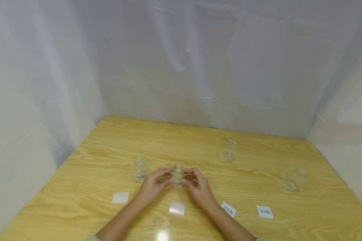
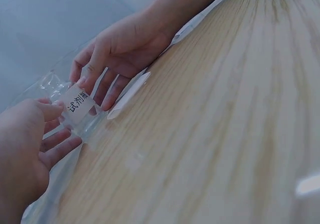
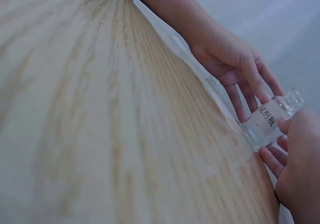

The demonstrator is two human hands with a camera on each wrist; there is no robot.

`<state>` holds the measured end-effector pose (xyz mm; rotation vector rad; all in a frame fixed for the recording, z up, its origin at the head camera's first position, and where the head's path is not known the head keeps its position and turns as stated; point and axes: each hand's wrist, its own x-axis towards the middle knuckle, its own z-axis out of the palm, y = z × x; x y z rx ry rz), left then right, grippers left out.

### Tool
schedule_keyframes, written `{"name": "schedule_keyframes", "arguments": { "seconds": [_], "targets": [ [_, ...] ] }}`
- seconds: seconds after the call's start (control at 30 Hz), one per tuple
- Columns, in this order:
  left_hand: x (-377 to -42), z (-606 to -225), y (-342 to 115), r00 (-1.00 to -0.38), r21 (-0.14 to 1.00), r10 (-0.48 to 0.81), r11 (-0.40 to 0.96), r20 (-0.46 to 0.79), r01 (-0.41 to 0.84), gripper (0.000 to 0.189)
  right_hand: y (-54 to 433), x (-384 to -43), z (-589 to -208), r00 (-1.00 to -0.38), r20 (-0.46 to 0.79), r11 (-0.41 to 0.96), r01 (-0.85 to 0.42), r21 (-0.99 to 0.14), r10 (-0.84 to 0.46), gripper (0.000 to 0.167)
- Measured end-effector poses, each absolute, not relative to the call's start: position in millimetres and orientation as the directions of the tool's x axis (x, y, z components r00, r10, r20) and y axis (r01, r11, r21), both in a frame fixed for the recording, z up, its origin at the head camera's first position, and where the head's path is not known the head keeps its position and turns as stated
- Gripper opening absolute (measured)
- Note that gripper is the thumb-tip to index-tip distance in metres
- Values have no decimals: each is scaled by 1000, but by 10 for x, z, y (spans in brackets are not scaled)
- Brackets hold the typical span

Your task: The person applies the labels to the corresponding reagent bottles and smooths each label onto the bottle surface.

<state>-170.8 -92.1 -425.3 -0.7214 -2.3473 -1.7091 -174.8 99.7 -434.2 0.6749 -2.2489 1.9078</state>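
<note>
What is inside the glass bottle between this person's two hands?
No contents show through the clear bottle. Its white label hides part of the interior, and the left hand and right hand cover parts of the glass; anything behind those cannot be seen.

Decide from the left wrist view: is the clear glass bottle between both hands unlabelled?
No, the clear glass bottle bears a white rectangular label with black characters.

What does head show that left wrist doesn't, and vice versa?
Only head: three other glass bottles and the lettered faces of two paper labels.

Only left wrist: readable lettering, 试剂瓶, on the bottle label of the held glass reagent bottle.

Both: that bottle between the left-hand grip and right-hand grip, wood-grain table, pale sheeting.
</note>
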Motion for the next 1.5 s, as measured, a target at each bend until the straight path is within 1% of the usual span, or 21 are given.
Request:
{"name": "schedule_keyframes", "arguments": {
  "seconds": [0.23, 0.33, 0.47, 0.53, 0.63, 0.73, 0.83, 1.07, 1.3, 1.4, 1.43, 1.5],
  "targets": [
    [-1698, -4245, -933, -893, 886, 310, 227, 327, 404, 39, 998, -1753, -4356, -895, 365, 86, -397, -914, -257, 29],
    [-1676, -4222, -897, -893, 883, 312, 237, 325, 405, 46, 975, -1687, -4230, -911, 316, 81, -347, -934, -264, 36],
    [-1684, -4249, -863, -888, 857, 305, 285, 344, 430, 57, 955, -1612, -4071, -927, 250, 120, -292, -949, -278, 41],
    [-1691, -4262, -860, -888, 845, 297, 310, 350, 436, 57, 958, -1610, -4067, -924, 255, 141, -304, -942, -286, 43],
    [-1715, -4302, -874, -884, 830, 294, 329, 363, 450, 55, 952, -1611, -4076, -911, 297, 139, -346, -928, -288, 41],
    [-1720, -4307, -882, -881, 829, 292, 322, 374, 458, 51, 945, -1613, -4083, -897, 338, 131, -385, -913, -284, 39],
    [-1718, -4306, -887, -875, 833, 294, 298, 384, 466, 47, 944, -1616, -4090, -892, 354, 133, -401, -906, -281, 37],
    [-1702, -4280, -893, -888, 862, 289, 262, 358, 433, 43, 951, -1614, -4083, -894, 350, 144, -399, -906, -279, 36],
    [-1709, -4291, -869, -896, 860, 259, 281, 360, 426, 50, 959, -1596, -4045, -907, 336, 158, -381, -911, -253, 39],
    [-1687, -4261, -856, -888, 849, 213, 271, 407, 455, 49, 967, -1581, -4022, -915, 333, 174, -375, -910, -227, 38],
    [-1671, -4232, -847, -876, 836, 193, 266, 442, 481, 49, 974, -1574, -4013, -918, 333, 179, -373, -910, -217, 38],
    [-1622, -4130, -814, -831, 789, 147, 263, 536, 555, 46, 1006, -1563, -3997, -924, 330, 180, -364, -914, -195, 37]
  ]
}}
